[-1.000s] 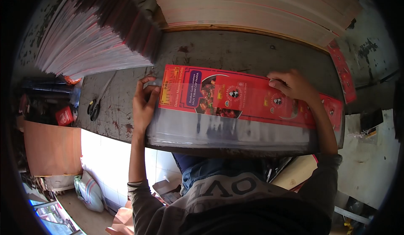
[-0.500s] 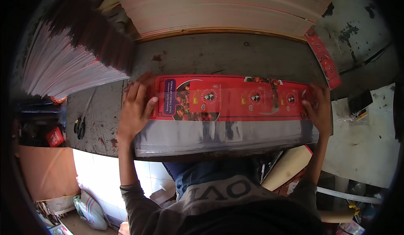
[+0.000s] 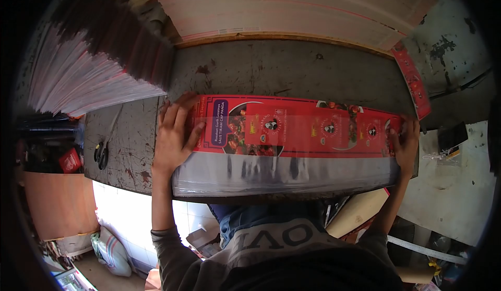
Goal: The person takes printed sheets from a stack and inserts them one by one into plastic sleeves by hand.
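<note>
A long red printed sheet [image 3: 300, 129] with food pictures and panda emblems lies across the workbench in front of me. A stack of clear plastic sheets or sleeves [image 3: 261, 175] extends from it towards the bench's near edge, and a glossy clear layer seems to cover part of the print. At the left end, my left hand [image 3: 176, 129] grips the edge, thumb on top and fingers along the side. My right hand [image 3: 405, 144] holds the opposite end, its thumb over the print and its other fingers partly hidden at the edge.
Black-handled scissors [image 3: 102, 154] lie on the bench [image 3: 235, 67] at left. Behind them rises a tall fanned pile of plastic-edged sheets [image 3: 86, 74]. A large pale stack of boards or sheets [image 3: 297, 7] stands at the back, with a red printed strip [image 3: 412, 80] beside it.
The whole view has shifted slightly right. Both hands stay at the two ends of the red printed sheet, whose right end sits slightly lower in view.
</note>
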Available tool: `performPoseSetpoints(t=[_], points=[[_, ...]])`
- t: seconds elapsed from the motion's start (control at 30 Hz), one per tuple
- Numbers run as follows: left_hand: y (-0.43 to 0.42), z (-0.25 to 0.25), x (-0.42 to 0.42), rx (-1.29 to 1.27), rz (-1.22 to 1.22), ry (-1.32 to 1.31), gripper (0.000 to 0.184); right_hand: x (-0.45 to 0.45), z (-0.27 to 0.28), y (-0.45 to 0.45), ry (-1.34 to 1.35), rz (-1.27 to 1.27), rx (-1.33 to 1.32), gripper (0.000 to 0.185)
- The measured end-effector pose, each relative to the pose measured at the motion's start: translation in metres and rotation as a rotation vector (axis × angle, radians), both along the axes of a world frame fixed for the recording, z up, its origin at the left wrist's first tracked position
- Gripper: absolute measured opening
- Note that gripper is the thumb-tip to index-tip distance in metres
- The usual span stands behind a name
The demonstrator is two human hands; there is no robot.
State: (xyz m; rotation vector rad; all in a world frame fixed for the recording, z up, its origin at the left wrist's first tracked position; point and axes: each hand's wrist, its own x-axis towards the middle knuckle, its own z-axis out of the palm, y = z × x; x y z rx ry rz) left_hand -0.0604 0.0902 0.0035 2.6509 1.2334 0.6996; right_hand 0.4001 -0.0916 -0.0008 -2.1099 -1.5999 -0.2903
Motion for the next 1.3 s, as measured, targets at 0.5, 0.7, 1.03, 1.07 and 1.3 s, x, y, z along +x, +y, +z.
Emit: performPoseSetpoints(t=[0.5,0.7,1.03,1.07,1.3], points=[[-0.001,-0.004,-0.005,0.155,0.032,-0.047,0.031,0.005,0.000,0.000,0.050,0.065,-0.001,0.042],[-0.002,-0.004,-0.007,0.184,0.030,-0.031,0.027,0.007,0.002,0.001,0.059,0.074,-0.012,0.042],[-0.002,-0.001,-0.004,0.163,-0.022,-0.060,0.024,0.010,-0.001,0.002,0.061,0.069,-0.023,0.046],[-0.002,-0.001,-0.003,0.146,-0.027,-0.061,0.023,0.009,-0.002,0.001,0.061,0.070,-0.023,0.046],[-0.001,-0.003,-0.004,0.074,-0.010,-0.038,0.021,0.011,-0.009,-0.006,0.109,0.001,-0.012,0.051]])
